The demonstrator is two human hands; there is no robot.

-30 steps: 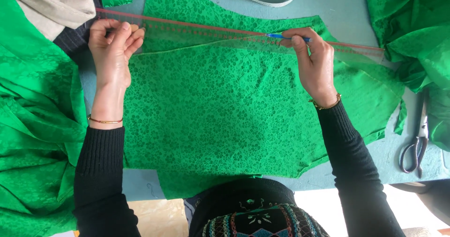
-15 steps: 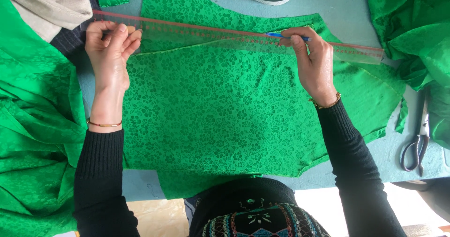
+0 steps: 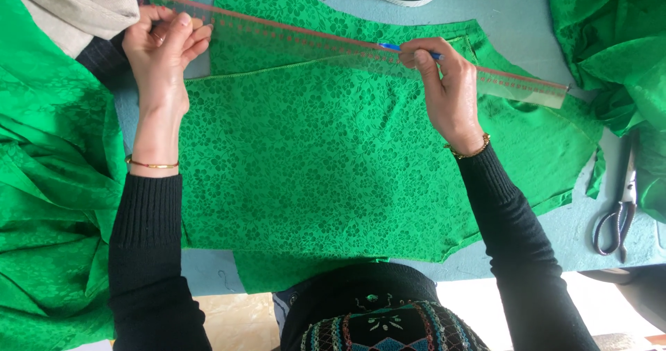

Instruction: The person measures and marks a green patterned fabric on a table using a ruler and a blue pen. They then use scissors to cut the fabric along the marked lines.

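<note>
A cut piece of green floral-patterned fabric (image 3: 326, 157) lies flat on a light blue table (image 3: 513, 18). Across its far edge runs a long clear ruler with red markings (image 3: 513, 84), slanting down to the right. My left hand (image 3: 163, 53) presses down on the ruler's left end, fingers together. My right hand (image 3: 447, 91) rests on the ruler near its middle and pinches a blue pen (image 3: 399, 48), tip against the ruler's far edge. Both arms wear black sleeves and thin gold bracelets.
Loose green fabric is heaped at the left (image 3: 48, 198) and at the far right (image 3: 617, 39). Scissors (image 3: 621, 212) lie on the table at the right edge. A beige cloth (image 3: 76, 4) sits at the top left. The table's near edge runs under my arms.
The left hand and the ruler's left end shifted slightly left and away. The right hand with the pen stays at about the same spot on the ruler.
</note>
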